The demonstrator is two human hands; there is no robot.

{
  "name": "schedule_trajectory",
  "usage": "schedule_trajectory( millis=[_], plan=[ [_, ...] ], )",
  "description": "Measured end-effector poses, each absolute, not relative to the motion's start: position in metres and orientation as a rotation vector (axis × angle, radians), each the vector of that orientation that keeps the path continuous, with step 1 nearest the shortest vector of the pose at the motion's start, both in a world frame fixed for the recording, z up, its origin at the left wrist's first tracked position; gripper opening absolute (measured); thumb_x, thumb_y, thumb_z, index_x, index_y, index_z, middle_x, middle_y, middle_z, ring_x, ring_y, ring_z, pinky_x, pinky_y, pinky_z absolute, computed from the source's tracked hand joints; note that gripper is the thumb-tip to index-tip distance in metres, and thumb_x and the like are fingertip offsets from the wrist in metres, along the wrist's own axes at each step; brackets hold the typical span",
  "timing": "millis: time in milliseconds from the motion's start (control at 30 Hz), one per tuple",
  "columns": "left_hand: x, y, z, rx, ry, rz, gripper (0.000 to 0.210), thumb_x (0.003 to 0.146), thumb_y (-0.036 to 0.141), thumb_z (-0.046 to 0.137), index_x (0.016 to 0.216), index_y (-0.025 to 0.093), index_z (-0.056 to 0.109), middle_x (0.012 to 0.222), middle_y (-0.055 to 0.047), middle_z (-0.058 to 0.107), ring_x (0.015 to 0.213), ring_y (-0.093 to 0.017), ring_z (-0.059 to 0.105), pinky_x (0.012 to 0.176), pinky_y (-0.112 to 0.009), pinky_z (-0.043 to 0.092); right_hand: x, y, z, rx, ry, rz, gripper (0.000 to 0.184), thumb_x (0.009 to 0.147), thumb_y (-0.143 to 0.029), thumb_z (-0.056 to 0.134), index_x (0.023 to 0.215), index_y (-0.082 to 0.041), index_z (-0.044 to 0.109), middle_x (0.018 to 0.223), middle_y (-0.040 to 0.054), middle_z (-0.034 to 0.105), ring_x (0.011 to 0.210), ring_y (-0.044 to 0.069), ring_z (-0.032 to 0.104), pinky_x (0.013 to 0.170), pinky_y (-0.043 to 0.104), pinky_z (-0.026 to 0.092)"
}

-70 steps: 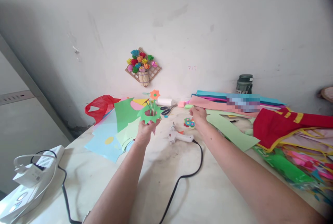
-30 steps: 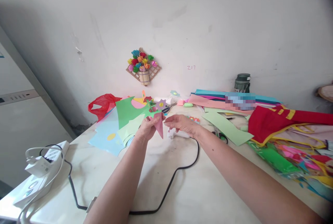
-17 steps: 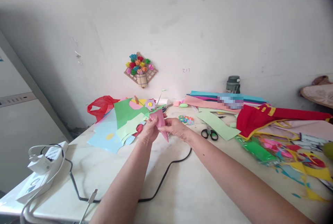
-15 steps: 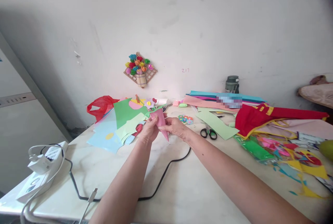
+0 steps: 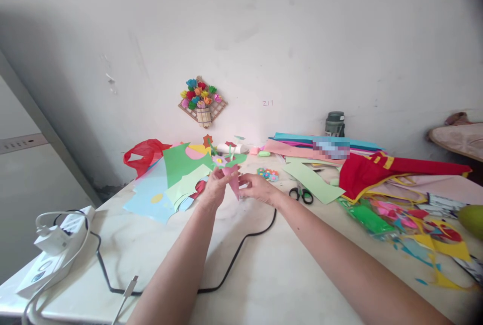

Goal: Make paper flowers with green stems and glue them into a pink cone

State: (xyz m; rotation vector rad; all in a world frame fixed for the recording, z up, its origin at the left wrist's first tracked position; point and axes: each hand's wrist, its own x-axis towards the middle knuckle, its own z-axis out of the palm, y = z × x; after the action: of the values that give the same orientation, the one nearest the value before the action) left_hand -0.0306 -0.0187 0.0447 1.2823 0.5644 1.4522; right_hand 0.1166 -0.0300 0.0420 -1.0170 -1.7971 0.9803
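Between my hands stands a pink paper cone (image 5: 234, 184), point down, with paper flowers and green leaves rising from its top. A lilac flower with a yellow centre (image 5: 219, 161) leans out on the left, and darker red flowers stick up behind it. My left hand (image 5: 217, 187) is closed on the cone's upper left side. My right hand (image 5: 257, 189) is closed on its right side, thumb and fingers bent against the paper. Small coloured paper flowers (image 5: 267, 174) lie just beyond the right hand. Black-handled scissors (image 5: 301, 195) rest farther right.
Green and blue paper sheets (image 5: 151, 189) and a red plastic bag (image 5: 145, 156) lie at left. A red cloth with yellow trim (image 5: 362, 176) and paper scraps (image 5: 426, 244) cover the right. A black cable (image 5: 237, 254) crosses the table; a power strip (image 5: 73, 224) sits left.
The pink cone has turned more upright, and its flowers now show above my hands. My right hand has shifted slightly down along the cone.
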Motion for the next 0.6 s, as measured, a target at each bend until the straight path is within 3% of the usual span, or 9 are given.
schedule_trajectory(
  millis=[100, 233, 367, 600],
  plan=[
    [-0.037, -0.02, 0.043, 1.263, 0.59, 1.406, 0.028, 0.058, 0.022, 0.074, 0.083, 0.013, 0.065, 0.088, -0.009, 0.067, 0.075, -0.017, 0.062, 0.075, -0.031, 0.044, 0.131, -0.028, 0.042, -1.025, -1.592, 1.175, 0.027, 0.062, -0.019, 0.06, 0.089, -0.015, 0.062, 0.083, 0.0048, 0.067, 0.055, 0.009, 0.053, 0.045, 0.019, 0.036],
    [-0.04, -0.022, 0.038, 1.242, 0.586, 1.344, 0.025, 0.06, 0.022, 0.073, 0.082, 0.012, 0.066, 0.091, -0.009, 0.066, 0.074, -0.017, 0.061, 0.075, -0.03, 0.045, 0.141, -0.022, 0.038, -1.035, -1.325, 1.159, 0.013, 0.067, -0.025, 0.057, 0.071, -0.013, 0.059, 0.058, 0.0027, 0.062, 0.04, 0.006, 0.044, 0.038, 0.019, 0.029],
    [-0.04, -0.024, 0.036, 1.239, 0.565, 1.305, 0.024, 0.061, 0.022, 0.072, 0.083, 0.012, 0.067, 0.087, -0.009, 0.067, 0.071, -0.016, 0.061, 0.072, -0.029, 0.045, 0.141, -0.02, 0.036, -0.986, -1.268, 1.161, 0.019, 0.065, -0.031, 0.061, 0.059, -0.015, 0.053, 0.048, -0.0008, 0.055, 0.036, 0.007, 0.043, 0.035, 0.02, 0.028],
    [-0.043, -0.024, 0.034, 1.239, 0.529, 1.228, 0.026, 0.064, 0.022, 0.07, 0.086, 0.011, 0.066, 0.089, -0.01, 0.066, 0.072, -0.016, 0.06, 0.073, -0.03, 0.046, 0.141, -0.024, 0.045, -0.903, -1.281, 1.172, 0.024, 0.071, -0.034, 0.051, 0.056, -0.018, 0.043, 0.041, -0.0084, 0.033, 0.033, 0.004, 0.03, 0.034, 0.02, 0.022]
  ],
)
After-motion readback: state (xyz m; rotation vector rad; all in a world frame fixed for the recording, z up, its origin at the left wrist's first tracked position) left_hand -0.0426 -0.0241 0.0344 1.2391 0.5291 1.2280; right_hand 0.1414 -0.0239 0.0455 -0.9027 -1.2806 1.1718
